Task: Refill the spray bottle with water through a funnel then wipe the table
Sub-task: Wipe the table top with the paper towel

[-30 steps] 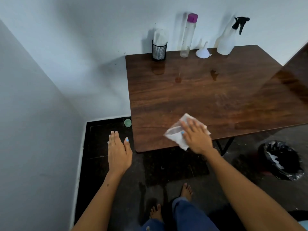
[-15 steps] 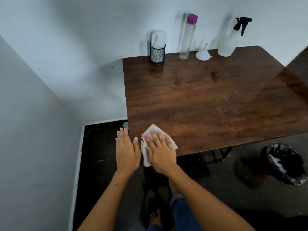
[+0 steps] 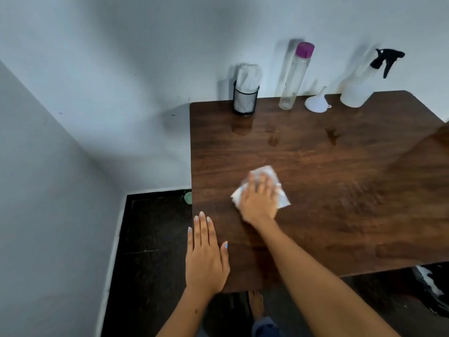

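My right hand (image 3: 258, 200) presses a crumpled white tissue (image 3: 279, 188) flat onto the dark wooden table (image 3: 340, 178), left of its middle; the hand is motion-blurred. With straight fingers, my left hand (image 3: 205, 255) lies flat over the table's front left corner. Along the far edge stand a white spray bottle (image 3: 358, 90) with a black trigger head, a small white funnel (image 3: 317, 103) set mouth down, and a tall clear bottle (image 3: 292, 76) with a purple cap.
A black mesh cup (image 3: 244, 100) holding white tissues stands at the table's far left corner. A small green round thing (image 3: 187, 197) lies on the dark floor by the left edge. A black-lined bin (image 3: 430, 288) shows at lower right. White walls close in left and behind.
My right hand has swept the tissue from the front edge leftward, then farther onto the table. My left hand moved up over the front left corner. The view has come closer.
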